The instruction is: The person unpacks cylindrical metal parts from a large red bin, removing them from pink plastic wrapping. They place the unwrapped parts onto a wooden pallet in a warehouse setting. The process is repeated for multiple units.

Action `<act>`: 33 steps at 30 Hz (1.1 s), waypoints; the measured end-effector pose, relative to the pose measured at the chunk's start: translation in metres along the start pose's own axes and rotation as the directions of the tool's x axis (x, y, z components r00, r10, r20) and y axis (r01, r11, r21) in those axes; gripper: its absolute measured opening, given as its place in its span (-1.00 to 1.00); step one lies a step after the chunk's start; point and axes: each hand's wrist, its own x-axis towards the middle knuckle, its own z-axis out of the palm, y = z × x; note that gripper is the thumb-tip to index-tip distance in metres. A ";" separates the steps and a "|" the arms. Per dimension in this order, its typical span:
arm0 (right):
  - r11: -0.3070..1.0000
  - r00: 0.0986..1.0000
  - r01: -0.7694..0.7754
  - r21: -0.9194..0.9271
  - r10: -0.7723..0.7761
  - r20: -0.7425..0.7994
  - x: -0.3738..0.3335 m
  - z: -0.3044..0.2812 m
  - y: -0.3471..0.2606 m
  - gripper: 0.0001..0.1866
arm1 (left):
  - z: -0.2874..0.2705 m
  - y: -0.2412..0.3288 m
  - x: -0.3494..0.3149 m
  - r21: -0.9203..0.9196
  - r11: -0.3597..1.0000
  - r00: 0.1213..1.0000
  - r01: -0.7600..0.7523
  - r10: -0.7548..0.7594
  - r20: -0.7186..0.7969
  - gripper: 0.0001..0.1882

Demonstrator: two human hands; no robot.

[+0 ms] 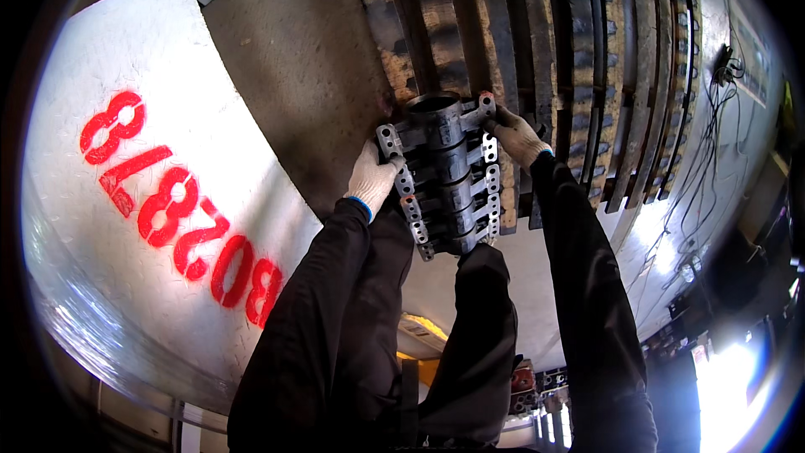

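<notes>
A dark cast-metal manifold-like part (454, 169) hangs in front of my legs, with a round opening at its far end. Rows of pale, machined flanges with bolt holes run down both of its sides. My left hand (374, 174), in a whitish knit glove with a blue cuff, grips the left flange row near the far end. On the opposite side my right hand (516, 136), gloved the same way, is closed around the far right flange. Parts of the fingers of both hands are hidden behind the metal.
Wooden slatted pallets (579, 59) lie ahead and to the right. On the left, a pale metal plate (226, 143) bears red stencilled marks. Brown concrete floor (293, 42) lies between them. Loose black cables (723, 75) trail at the far right.
</notes>
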 end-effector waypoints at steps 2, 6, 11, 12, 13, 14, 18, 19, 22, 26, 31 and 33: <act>1.000 1.000 0.006 0.007 -0.006 0.001 0.007 -0.005 0.022 -0.48 | 0.001 0.011 -0.005 0.046 0.999 1.000 0.021 -0.021 0.000 -0.60; 1.000 0.998 -0.016 0.027 0.017 -0.056 0.007 -0.004 0.044 -0.47 | 0.004 0.004 -0.007 0.098 0.995 0.999 -0.023 0.026 -0.037 -0.57; 0.990 0.998 0.013 0.140 -0.005 -0.056 0.002 0.000 0.040 -0.49 | 0.007 -0.011 -0.001 0.025 0.999 0.999 -0.039 0.040 -0.032 -0.60; 0.991 0.998 0.009 0.131 -0.001 -0.059 0.001 -0.001 0.040 -0.49 | 0.007 -0.011 0.000 0.025 0.999 0.999 -0.030 0.030 -0.028 -0.61; 0.993 0.998 0.005 0.122 0.002 -0.062 0.002 -0.001 0.040 -0.50 | 0.006 -0.010 0.001 0.026 0.999 0.999 -0.020 0.021 -0.025 -0.62; 0.994 0.998 0.001 0.113 0.006 -0.065 0.002 -0.002 0.040 -0.50 | 0.006 -0.010 0.001 0.026 1.000 1.000 -0.010 0.011 -0.022 -0.62; 0.992 0.999 0.011 0.123 -0.006 -0.040 -0.004 -0.001 0.031 -0.50 | 0.004 -0.012 0.001 0.045 0.999 1.000 0.005 -0.004 -0.026 -0.64; 0.983 0.999 0.022 0.184 -0.013 -0.049 -0.001 0.000 0.035 -0.50 | 0.005 -0.010 0.000 0.035 0.999 1.000 0.007 -0.006 -0.029 -0.64; 0.956 0.996 -0.031 0.292 0.056 -0.075 -0.009 0.000 0.029 -0.51 | 0.000 -0.007 0.002 0.056 0.998 1.000 0.015 -0.016 0.023 -0.68; 0.958 0.997 0.017 0.288 0.005 -0.075 -0.002 -0.001 0.041 -0.51 | 0.001 -0.012 0.005 -0.067 0.998 0.997 0.017 -0.012 0.070 -0.69; 0.965 0.991 0.027 0.261 0.008 -0.130 -0.003 0.007 0.045 -0.54 | 0.004 -0.005 0.002 0.120 0.993 1.000 -0.011 0.012 -0.012 -0.67; 0.974 0.986 0.040 0.222 -0.002 -0.167 -0.006 0.013 0.041 -0.55 | 0.005 -0.009 0.001 0.162 0.986 0.999 0.027 -0.020 -0.041 -0.58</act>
